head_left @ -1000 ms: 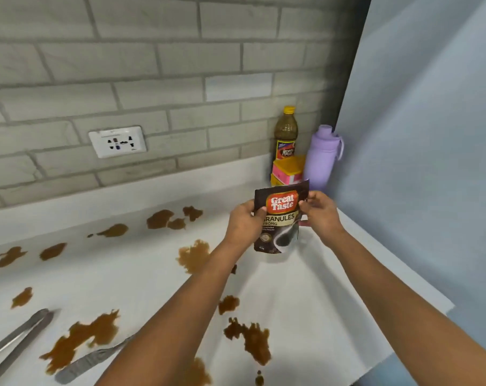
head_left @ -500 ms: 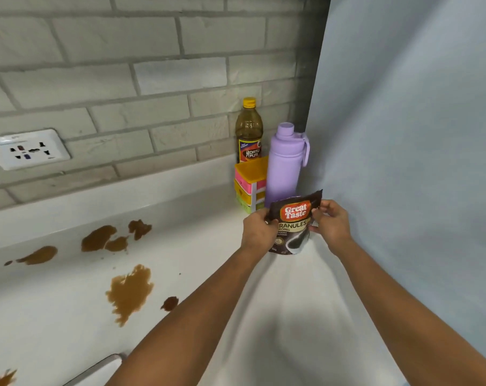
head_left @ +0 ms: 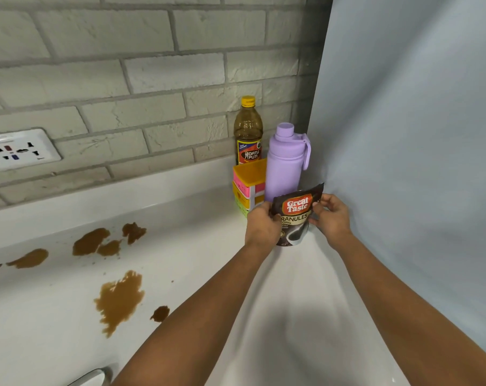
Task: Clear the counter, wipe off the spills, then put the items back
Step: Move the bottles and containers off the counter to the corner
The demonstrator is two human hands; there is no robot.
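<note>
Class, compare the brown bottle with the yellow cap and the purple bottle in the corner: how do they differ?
The brown bottle is see-through; the purple bottle is opaque. The brown bottle has a yellow cap and a printed label; the purple bottle has a matching purple lid with a carry loop and no label. The brown bottle stands against the brick wall, the purple bottle nearer the camera. Both stand upright.

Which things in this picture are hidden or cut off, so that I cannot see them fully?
All in the head view:
- Coffee pouch: its side edges are covered by the left hand and right hand; whether it touches the counter cannot be told.
- Stacked colored boxes: partly behind the purple bottle and the left hand.
- Vinegar bottle: its base is behind the boxes.
- Metal object: cut by the bottom edge.
</note>
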